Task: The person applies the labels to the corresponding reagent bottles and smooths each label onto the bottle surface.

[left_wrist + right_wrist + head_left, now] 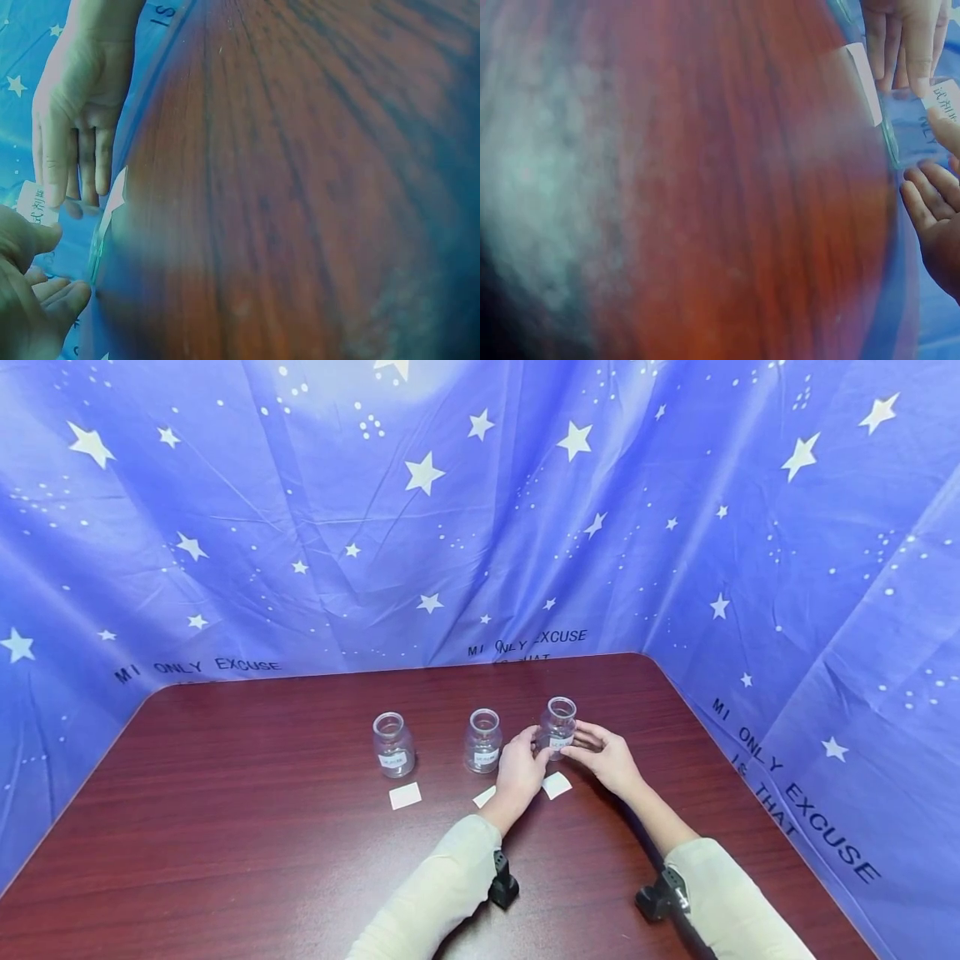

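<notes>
A clear, open-mouthed glass reagent bottle (pixel 558 718) stands upright on the right of a row of three, with a white handwritten label (pixel 36 201) on its front. My left hand (pixel 519 770) holds it from the left, thumb beside the label. From the right, my right hand (pixel 617 766) holds the same bottle, thumb on the label and fingers along the side. A second labelled bottle (pixel 482 739) is just left of my left hand. Farther left stands a third labelled bottle (pixel 390 743). Both hands partly cover the held bottle's sides.
Small white paper pieces lie in front of the bottles: a left one (pixel 406 796), a middle one (pixel 483 796) partly behind my left wrist, and a right one (pixel 557 786). The dark red wooden table (pixel 247 827) meets a blue star-patterned curtain (pixel 300 485) at its back and sides.
</notes>
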The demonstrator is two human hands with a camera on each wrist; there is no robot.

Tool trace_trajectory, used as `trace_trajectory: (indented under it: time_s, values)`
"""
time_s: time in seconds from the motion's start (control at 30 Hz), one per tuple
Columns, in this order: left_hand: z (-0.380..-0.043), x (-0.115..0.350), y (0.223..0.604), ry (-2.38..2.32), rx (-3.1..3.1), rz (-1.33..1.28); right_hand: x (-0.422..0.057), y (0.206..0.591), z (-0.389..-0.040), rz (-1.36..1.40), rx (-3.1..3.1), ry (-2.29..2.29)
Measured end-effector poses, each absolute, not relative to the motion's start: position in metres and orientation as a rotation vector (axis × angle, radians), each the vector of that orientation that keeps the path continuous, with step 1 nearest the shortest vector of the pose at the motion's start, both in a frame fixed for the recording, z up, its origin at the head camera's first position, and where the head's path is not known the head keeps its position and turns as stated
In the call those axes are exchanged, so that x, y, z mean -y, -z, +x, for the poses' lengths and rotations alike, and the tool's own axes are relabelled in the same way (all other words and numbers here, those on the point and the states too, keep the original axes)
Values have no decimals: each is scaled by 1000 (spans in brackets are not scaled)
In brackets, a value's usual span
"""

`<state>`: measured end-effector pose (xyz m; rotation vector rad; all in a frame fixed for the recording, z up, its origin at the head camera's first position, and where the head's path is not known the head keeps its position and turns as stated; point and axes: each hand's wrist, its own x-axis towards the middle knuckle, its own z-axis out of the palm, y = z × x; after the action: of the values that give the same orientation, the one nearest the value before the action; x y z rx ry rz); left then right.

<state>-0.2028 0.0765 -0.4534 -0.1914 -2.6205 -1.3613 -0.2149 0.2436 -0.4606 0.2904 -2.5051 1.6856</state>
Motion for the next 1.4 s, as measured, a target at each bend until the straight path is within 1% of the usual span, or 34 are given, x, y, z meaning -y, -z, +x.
trace_trajectory:
  time_s: [0.13,0.37,0.6,0.77,0.97,1.13,1.4]
  values:
    - [-203,-75,453,1361,2610,-196,-246,463,-216,318,2511,-1611]
    - [-204,-74,452,1413,2587,-202,-249,462,-217,408,2423,-1675]
    - [-204,-72,447,1513,2576,-236,-252,455,-212,318,2431,-1678]
    - [-205,-70,446,1587,2515,-245,-248,444,-207,331,2449,-1698]
    - [-206,-68,449,1528,2482,-255,-252,454,-211,343,2427,-1737]
    - [-206,-69,450,1497,2471,-246,-252,455,-211,314,2446,-1696]
    - [-204,-73,450,1586,2473,-231,-254,454,-211,287,2453,-1677]
